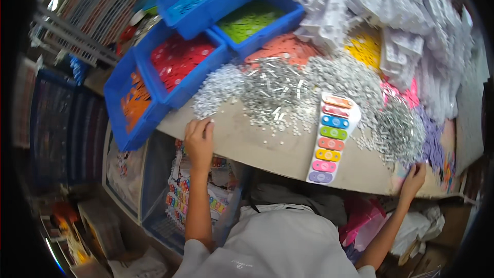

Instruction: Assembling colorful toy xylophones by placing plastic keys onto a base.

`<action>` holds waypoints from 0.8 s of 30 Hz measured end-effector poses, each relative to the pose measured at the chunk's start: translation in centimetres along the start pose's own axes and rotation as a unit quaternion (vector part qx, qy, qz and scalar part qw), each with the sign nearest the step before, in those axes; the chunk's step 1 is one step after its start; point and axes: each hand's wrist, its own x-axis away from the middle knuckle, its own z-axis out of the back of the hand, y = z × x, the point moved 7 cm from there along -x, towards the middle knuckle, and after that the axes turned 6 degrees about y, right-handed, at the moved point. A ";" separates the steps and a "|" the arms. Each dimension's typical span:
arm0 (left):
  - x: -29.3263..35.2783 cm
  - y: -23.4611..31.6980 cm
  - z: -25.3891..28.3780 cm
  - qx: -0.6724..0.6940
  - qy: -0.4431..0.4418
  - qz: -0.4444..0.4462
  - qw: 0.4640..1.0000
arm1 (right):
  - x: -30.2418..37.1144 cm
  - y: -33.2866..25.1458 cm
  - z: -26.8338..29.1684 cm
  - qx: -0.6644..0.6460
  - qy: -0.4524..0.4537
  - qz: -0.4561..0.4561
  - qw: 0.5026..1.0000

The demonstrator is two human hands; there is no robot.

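A toy xylophone (329,144) lies upright on the table, its white base carrying a row of coloured bars from orange at the far end to purple at the near end. My left hand (198,143) is at the table's left front edge, just below a heap of small white pieces (218,87). Its fingers are bent together, and a tiny white bit shows by the fingertips. Over at the right front edge, my right hand (413,181) has its fingertips closed beside the silver metal pins (404,134) and purple bars (432,141); what they hold is hidden.
Blue bins (172,104) of red, orange, green and blue bars stand at the far left. Silver strips (275,85) lie mid-table, with yellow bars (364,50) behind. White moulded bases (391,0) pile high at the far right. A crate (200,190) of colourful printed items sits below left.
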 end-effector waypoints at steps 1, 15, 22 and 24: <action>-0.1 0.7 0.2 -0.015 -0.002 -0.019 1.000 | -0.2 -0.5 0.2 -0.011 -0.016 -0.018 1.000; 1.4 3.3 -1.9 0.222 -0.126 0.227 0.940 | -0.4 -4.1 2.0 -0.007 -0.047 -0.053 0.997; 3.1 11.4 -3.5 0.435 -0.215 0.208 0.849 | -0.6 -5.6 3.9 -0.110 0.017 -0.134 0.985; 3.5 13.0 -4.0 0.463 -0.230 0.230 0.825 | -0.5 -10.1 4.9 -0.270 0.039 -0.132 0.953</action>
